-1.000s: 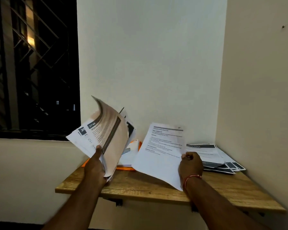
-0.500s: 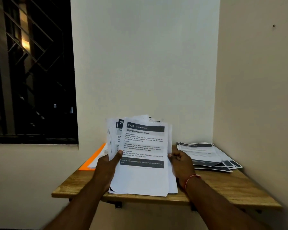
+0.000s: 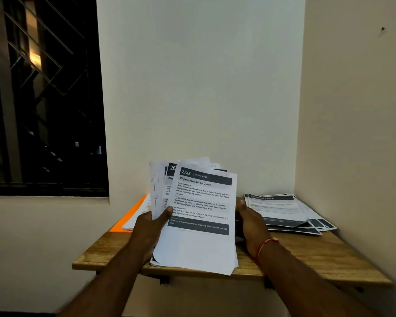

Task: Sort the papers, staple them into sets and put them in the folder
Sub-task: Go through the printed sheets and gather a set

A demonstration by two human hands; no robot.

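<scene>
White fanned paper stack (image 3: 199,216) upright between both hands, left (image 3: 150,227) and right (image 3: 252,227) gripping its edges.

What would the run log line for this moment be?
stage: sorting | hands: left and right hold sheaf | pile: on shelf, right | folder: behind, left

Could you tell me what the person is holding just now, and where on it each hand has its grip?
A fanned stack of papers: the left hand pinches its left edge, thumb on the front sheet; the right hand steadies the right edge.
</scene>
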